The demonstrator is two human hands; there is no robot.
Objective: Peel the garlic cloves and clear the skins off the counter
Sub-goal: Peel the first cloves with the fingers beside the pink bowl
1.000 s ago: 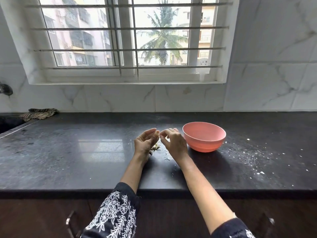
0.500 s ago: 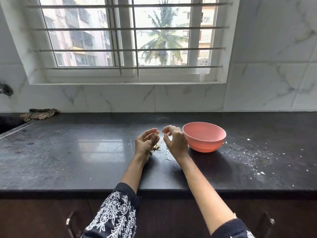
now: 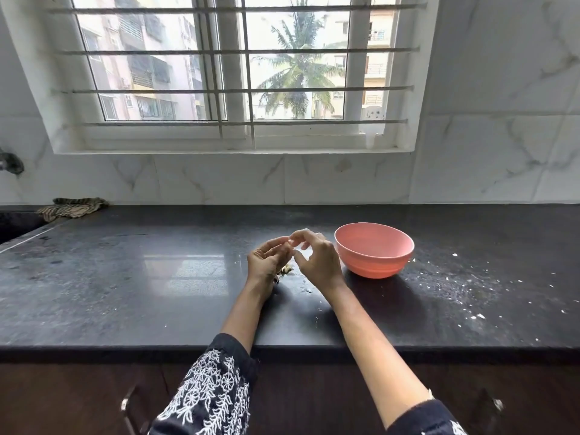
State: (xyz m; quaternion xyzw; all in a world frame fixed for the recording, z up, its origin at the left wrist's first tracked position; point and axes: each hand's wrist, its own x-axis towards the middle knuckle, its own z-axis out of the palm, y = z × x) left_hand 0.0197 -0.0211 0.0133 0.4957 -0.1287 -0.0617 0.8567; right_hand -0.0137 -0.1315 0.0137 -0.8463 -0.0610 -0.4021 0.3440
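A pink bowl (image 3: 373,249) stands on the dark tabletop (image 3: 125,277), right of middle and nearer the back edge than the front; the part of its inside that shows is bare, and its bottom is hidden by the near wall.

Just left of the bowl the two hands meet above the tabletop. The left hand (image 3: 266,259) lies palm up with curled fingers; the right hand (image 3: 317,259) arches over it, fingertips touching the left fingertips. Whether a garlic clove is pinched between them cannot be told. A small heap of garlic skins (image 3: 286,270) lies on the tabletop under the hands.

Half a second ago the fingertips were slightly apart; now they touch. The bowl has not moved.

White crumbs (image 3: 470,296) speckle the tabletop toward the right edge. A striped cloth (image 3: 72,208) sits at the back left corner. A broad stretch of tabletop lies open between the cloth and the hands.
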